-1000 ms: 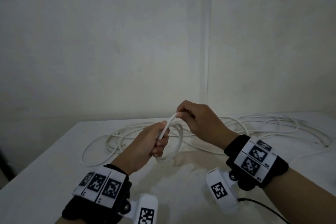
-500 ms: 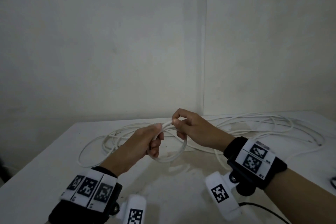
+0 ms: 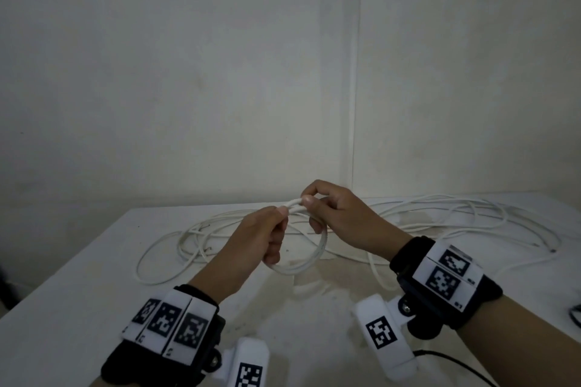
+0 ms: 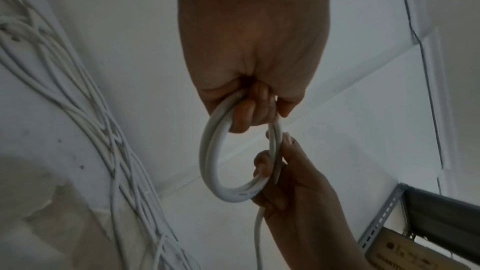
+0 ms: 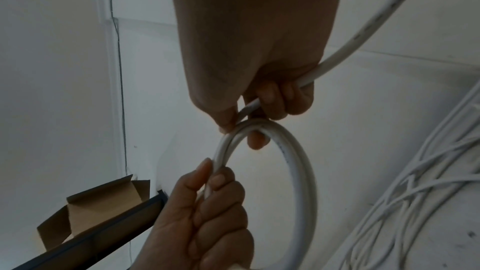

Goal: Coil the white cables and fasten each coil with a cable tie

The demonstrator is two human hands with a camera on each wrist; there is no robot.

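A small coil of white cable [image 3: 316, 256] hangs above the white table [image 3: 78, 308]. My left hand [image 3: 278, 229] grips the coil's top, fingers curled round its turns [image 4: 210, 161]. My right hand [image 3: 311, 210] pinches the cable strand right beside the left thumb, with its lower fingers hooked through the loop [image 5: 298, 171]. From the right hand the cable [image 5: 376, 17] runs off to the loose white cable [image 3: 456, 217] sprawled along the back of the table. No cable tie shows in any view.
More loose loops of cable [image 3: 176, 248] lie left of my hands. A thin black wire [image 3: 456, 364] trails near my right forearm. An open cardboard box [image 5: 91, 202] and a dark metal bar [image 5: 103, 229] appear in the right wrist view. Walls meet in a corner behind the table.
My right hand has brought its strand down from a raised arc to lie against the left thumb at the coil's top. The left hand keeps its grip in place.
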